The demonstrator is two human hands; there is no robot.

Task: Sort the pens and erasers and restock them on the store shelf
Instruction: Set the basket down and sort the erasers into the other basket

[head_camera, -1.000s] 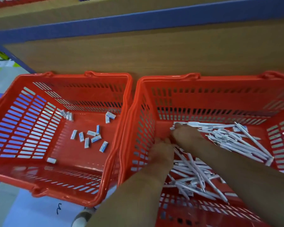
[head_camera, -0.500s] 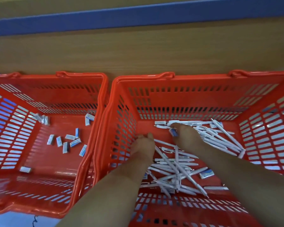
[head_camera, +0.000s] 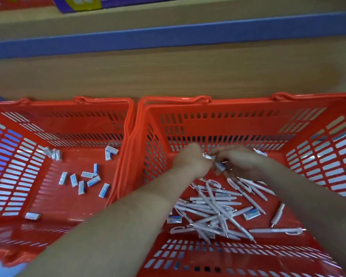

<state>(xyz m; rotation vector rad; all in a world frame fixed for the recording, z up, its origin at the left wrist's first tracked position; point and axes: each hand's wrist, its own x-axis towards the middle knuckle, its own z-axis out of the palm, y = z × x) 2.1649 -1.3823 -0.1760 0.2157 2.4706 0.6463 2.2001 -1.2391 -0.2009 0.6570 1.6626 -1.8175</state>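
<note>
Two red baskets stand side by side. The left basket (head_camera: 12, 156) holds several small white-and-blue erasers (head_camera: 87, 180). The right basket (head_camera: 318, 156) holds a heap of white pens (head_camera: 212, 208) with a few erasers (head_camera: 251, 214) among them. Both my hands are raised above the pens near the basket's far wall. My left hand (head_camera: 190, 160) is curled, and my right hand (head_camera: 242, 160) pinches a small eraser (head_camera: 220, 166); the two hands meet around it. The image is blurred there, so what the left hand holds is unclear.
A wooden shelf board (head_camera: 168, 72) with a blue edge strip (head_camera: 168, 37) runs behind the baskets. Coloured boxes (head_camera: 78, 3) sit on the shelf above. Pale floor shows at the lower left corner.
Both hands have lifted off the pens and come together near the far wall, with an eraser now between them. The view has shifted right and tilted up.
</note>
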